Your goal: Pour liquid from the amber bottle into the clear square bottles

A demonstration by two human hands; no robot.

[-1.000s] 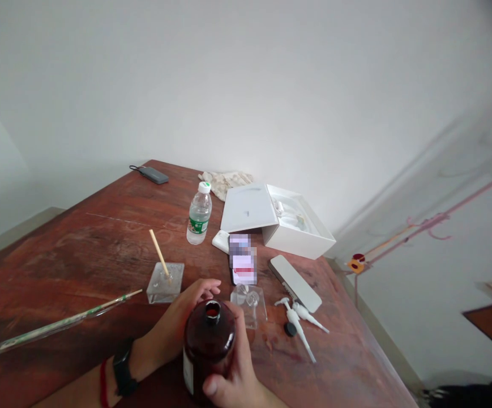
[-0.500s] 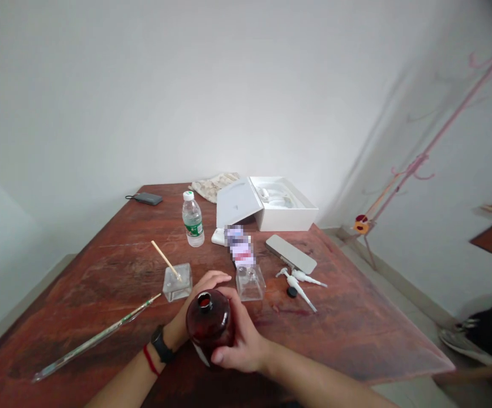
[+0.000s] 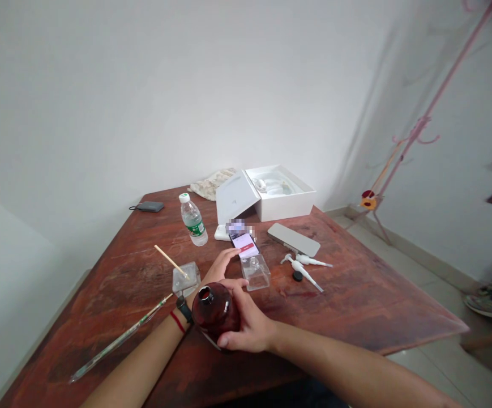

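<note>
A dark brown, open-necked bottle point(image 3: 214, 311) is in the grip of my right hand point(image 3: 252, 323), thumb in front and fingers behind it. Beyond the bottle, my left hand point(image 3: 221, 265) stretches out with extended fingers, its fingertips at the lower part of a lit phone point(image 3: 248, 247); whether they touch the screen I cannot tell. Part of the left palm is hidden by the bottle. Close to the right fingertips stands a clear square glass container point(image 3: 257, 277). Another clear glass container point(image 3: 185, 276), with a wooden stick point(image 3: 169, 259) in it, is beside my left wrist.
White pump heads point(image 3: 307, 274) and a black cap point(image 3: 297, 276) lie to the right, near a grey case point(image 3: 294, 239). Farther back are a water bottle point(image 3: 195, 221), an open white box point(image 3: 286, 207), a cloth point(image 3: 212, 184) and a dark pouch point(image 3: 150, 206). Wrapped chopsticks point(image 3: 120, 338) lie left.
My left hand has reached forward from behind the bottle to the phone's lower edge. My right hand keeps hold of the brown bottle. The camera view has shifted slightly.
</note>
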